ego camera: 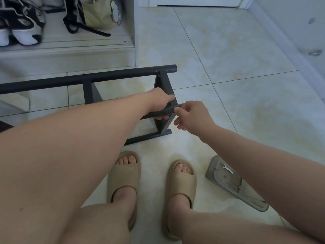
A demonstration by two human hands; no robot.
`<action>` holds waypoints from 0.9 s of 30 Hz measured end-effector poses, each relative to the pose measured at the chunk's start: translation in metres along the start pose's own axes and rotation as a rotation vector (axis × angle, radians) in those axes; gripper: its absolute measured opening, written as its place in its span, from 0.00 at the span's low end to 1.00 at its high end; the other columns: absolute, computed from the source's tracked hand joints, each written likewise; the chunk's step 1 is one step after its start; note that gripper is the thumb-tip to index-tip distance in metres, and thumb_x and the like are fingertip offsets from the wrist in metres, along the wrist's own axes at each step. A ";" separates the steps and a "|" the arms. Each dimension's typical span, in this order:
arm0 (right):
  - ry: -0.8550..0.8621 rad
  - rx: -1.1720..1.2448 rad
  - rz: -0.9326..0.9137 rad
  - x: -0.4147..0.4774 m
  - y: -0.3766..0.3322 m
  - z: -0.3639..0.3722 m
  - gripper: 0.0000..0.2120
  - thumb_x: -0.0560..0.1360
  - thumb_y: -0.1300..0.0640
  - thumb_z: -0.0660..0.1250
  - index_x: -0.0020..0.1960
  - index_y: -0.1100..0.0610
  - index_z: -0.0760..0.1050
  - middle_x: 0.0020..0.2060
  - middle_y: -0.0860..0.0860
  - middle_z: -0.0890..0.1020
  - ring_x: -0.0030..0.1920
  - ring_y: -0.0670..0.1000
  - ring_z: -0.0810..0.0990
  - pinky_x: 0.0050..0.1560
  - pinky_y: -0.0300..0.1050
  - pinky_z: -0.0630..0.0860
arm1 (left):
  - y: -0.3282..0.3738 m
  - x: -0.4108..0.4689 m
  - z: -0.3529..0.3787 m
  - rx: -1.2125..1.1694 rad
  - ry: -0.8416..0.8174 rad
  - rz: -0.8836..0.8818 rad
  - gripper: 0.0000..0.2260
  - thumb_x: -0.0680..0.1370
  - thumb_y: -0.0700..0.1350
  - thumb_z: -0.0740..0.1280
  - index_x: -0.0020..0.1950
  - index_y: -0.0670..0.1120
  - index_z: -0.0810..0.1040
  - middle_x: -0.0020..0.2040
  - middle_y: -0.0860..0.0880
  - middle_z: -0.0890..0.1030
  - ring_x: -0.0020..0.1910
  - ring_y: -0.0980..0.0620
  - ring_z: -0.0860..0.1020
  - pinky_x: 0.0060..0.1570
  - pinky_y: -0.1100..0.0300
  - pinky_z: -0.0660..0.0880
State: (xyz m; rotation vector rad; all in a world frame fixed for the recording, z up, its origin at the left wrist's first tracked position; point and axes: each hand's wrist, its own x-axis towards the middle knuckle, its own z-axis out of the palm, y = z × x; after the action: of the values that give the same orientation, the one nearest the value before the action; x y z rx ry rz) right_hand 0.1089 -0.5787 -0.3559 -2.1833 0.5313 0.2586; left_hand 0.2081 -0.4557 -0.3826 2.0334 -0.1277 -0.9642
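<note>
Clamps left hand [161, 103] round the middle tube [169, 110] of a dark metal rack [88, 93], fingers curled under, thumb on top, just short of the tube's end. Pinches that end w/ right hand [193, 117], thumb & forefinger closed on it, other fingers loosely curled below.

Lies tipped over on the tiled floor [228, 59], just ahead of both slippers [124, 176], w/ end bracket [162, 80] tying tube to top bar [114, 75] & bottom bar [149, 136]. Waits near the right foot: clear tray [211, 173] w/ small wrench [227, 169]. Stands behind: cabinet shelf [70, 43] w/ sneakers [22, 27] & bag [98, 14].

Risks, prob.: may pop the tube out of the bracket if the pinch pulls or twists harder than the left hand braces; may swing the frame, scraping tiles or nipping a finger at the joint; may scatter tray contents w/ a careless foot.
</note>
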 end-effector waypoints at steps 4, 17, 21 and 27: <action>0.009 -0.033 -0.014 -0.002 0.000 0.000 0.11 0.82 0.55 0.64 0.44 0.60 0.76 0.32 0.51 0.85 0.29 0.48 0.81 0.39 0.48 0.81 | -0.001 0.000 0.001 0.027 -0.011 0.023 0.15 0.85 0.47 0.57 0.43 0.45 0.77 0.41 0.40 0.86 0.39 0.44 0.86 0.44 0.48 0.84; -0.047 -0.156 -0.097 0.007 -0.001 -0.013 0.10 0.77 0.56 0.70 0.39 0.58 0.76 0.30 0.50 0.85 0.29 0.47 0.81 0.26 0.35 0.72 | 0.000 -0.003 0.001 -0.059 0.028 0.001 0.13 0.83 0.48 0.60 0.45 0.43 0.79 0.39 0.41 0.86 0.34 0.47 0.85 0.30 0.57 0.80; -0.110 -0.247 -0.111 0.016 -0.006 -0.018 0.11 0.75 0.54 0.72 0.38 0.56 0.75 0.27 0.48 0.83 0.27 0.44 0.78 0.25 0.34 0.70 | 0.001 -0.005 0.000 -0.084 0.034 -0.006 0.13 0.82 0.48 0.62 0.44 0.42 0.79 0.36 0.42 0.85 0.32 0.48 0.84 0.28 0.60 0.78; -0.017 -0.353 -0.138 0.022 -0.006 -0.020 0.15 0.70 0.48 0.76 0.36 0.55 0.73 0.29 0.49 0.82 0.31 0.51 0.78 0.31 0.41 0.72 | 0.002 -0.007 0.001 -0.092 0.058 0.008 0.11 0.81 0.47 0.63 0.41 0.44 0.77 0.38 0.40 0.86 0.33 0.46 0.85 0.30 0.58 0.80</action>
State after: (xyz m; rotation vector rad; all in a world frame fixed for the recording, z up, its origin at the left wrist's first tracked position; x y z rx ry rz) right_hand 0.1307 -0.5977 -0.3472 -2.5446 0.3420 0.3143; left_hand 0.2035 -0.4545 -0.3775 1.9725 -0.0587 -0.8896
